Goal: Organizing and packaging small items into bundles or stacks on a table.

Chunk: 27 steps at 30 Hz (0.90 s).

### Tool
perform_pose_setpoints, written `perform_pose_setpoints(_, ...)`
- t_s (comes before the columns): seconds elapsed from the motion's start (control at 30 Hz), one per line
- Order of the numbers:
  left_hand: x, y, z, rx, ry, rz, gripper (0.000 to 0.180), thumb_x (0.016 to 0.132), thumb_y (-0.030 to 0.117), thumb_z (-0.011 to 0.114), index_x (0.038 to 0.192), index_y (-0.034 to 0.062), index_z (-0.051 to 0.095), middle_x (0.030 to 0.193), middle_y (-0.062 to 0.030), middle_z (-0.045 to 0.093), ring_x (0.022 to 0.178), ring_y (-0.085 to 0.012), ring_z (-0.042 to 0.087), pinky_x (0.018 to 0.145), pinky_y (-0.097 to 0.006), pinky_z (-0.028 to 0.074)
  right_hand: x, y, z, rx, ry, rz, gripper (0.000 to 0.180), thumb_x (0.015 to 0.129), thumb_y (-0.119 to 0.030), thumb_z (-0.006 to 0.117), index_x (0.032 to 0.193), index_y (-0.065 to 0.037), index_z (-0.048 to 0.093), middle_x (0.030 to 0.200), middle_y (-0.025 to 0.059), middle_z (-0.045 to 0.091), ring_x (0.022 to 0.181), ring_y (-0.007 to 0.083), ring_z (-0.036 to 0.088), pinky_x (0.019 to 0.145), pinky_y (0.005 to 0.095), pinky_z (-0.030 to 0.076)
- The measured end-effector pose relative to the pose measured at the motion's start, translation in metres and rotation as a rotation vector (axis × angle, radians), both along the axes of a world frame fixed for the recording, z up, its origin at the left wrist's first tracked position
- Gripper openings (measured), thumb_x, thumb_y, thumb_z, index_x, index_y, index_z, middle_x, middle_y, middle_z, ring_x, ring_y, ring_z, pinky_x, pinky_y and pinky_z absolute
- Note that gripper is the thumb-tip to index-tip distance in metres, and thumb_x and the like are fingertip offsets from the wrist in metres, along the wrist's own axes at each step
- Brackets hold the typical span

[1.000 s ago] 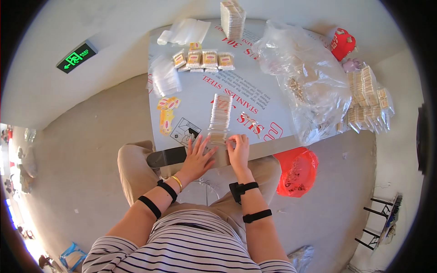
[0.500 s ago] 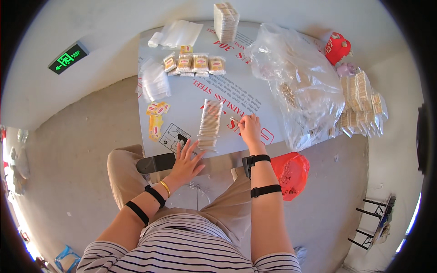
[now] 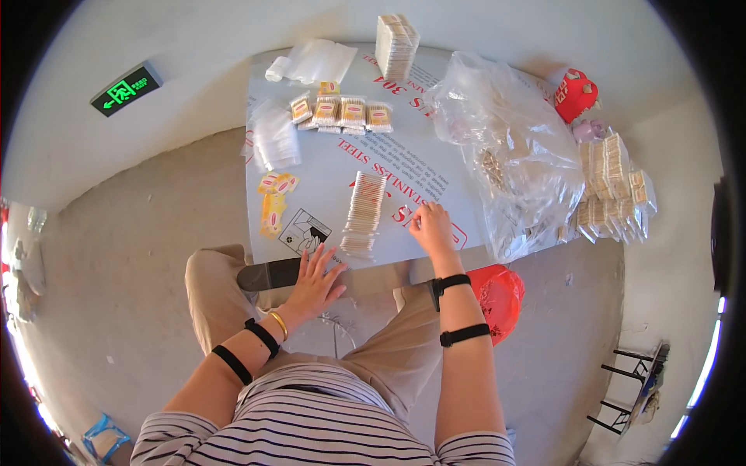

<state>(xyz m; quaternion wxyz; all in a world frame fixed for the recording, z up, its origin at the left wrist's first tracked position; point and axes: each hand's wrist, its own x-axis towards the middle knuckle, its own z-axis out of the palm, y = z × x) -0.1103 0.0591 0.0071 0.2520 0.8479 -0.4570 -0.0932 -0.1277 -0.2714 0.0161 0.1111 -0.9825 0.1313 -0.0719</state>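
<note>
A long row of cotton swabs lies side by side on the table, with a few looser ones at its near end. My left hand is open at the table's near edge, fingers spread, just left of that near end and holding none of them. To the right of the row, my right hand hovers low over the table, thumb and fingers pinched together. What it pinches, if anything, is too small to make out. Packed bundles of swabs with yellow labels sit behind the row.
Loose yellow label cards and clear bags lie at the left. A tall stack of swab packs stands at the back. A big clear plastic bag covers the right side, beside more packs. A red bag hangs below the edge.
My right hand has drawn slightly nearer and to the right; swab ends visible at its fingertips before are now hard to see. My left hand stays nearly still. The whole view has shifted a little.
</note>
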Motion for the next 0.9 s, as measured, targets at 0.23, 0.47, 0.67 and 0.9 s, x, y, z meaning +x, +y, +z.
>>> perform_pose_setpoints(0.23, -0.005, 0.0, 0.0, 0.025, -0.002, 0.017, 0.051, 0.093, 0.035, 0.06, 0.137, 0.013, 0.048, 0.154, -0.0154, 0.029, 0.148, -0.0375, 0.017, 0.118, -0.061, 0.009, -0.045, 0.09, 0.002, 0.047, -0.033, 0.242, 0.01, 0.074, -0.011, 0.068, 0.079, -0.009, 0.06, 0.087, 0.0087, 0.057, 0.087, 0.0285, 0.057, 0.077, 0.0421, 0.045)
perform_pose_setpoints(0.47, -0.026, 0.003, -0.005, 0.077, -0.101, -0.038, 0.053, 0.088, 0.038, 0.064, 0.132, 0.0109, 0.054, 0.154, -0.014, 0.031, 0.148, -0.0364, 0.018, 0.118, -0.061, 0.008, -0.055, 0.133, -0.014, -0.086, -0.004, 0.311, 0.011, 0.078, -0.015, 0.066, 0.082, -0.008, 0.059, 0.089, 0.0076, 0.055, 0.089, 0.0268, 0.055, 0.078, 0.041, 0.043)
perform_pose_setpoints(0.67, -0.026, 0.003, -0.004, 0.072, -0.119, 0.0, 0.054, 0.087, 0.036, 0.065, 0.133, 0.0117, 0.053, 0.155, -0.0134, 0.031, 0.148, -0.0362, 0.018, 0.118, -0.061, 0.008, -0.038, 0.132, -0.011, 0.201, -0.196, 0.142, 0.011, 0.079, -0.011, 0.069, 0.085, -0.01, 0.06, 0.088, 0.007, 0.057, 0.088, 0.0271, 0.056, 0.076, 0.0406, 0.044)
perform_pose_setpoints(0.9, -0.027, 0.001, -0.01, 0.106, -0.147, -0.023, 0.058, 0.088, 0.038, 0.064, 0.138, 0.0123, 0.048, 0.156, -0.0137, 0.029, 0.148, -0.0358, 0.019, 0.118, -0.062, 0.008, 0.006, 0.086, -0.022, 0.239, -0.177, -0.192, 0.02, 0.079, -0.022, 0.075, 0.085, -0.008, 0.062, 0.086, 0.0119, 0.061, 0.085, 0.0331, 0.06, 0.075, 0.045, 0.049)
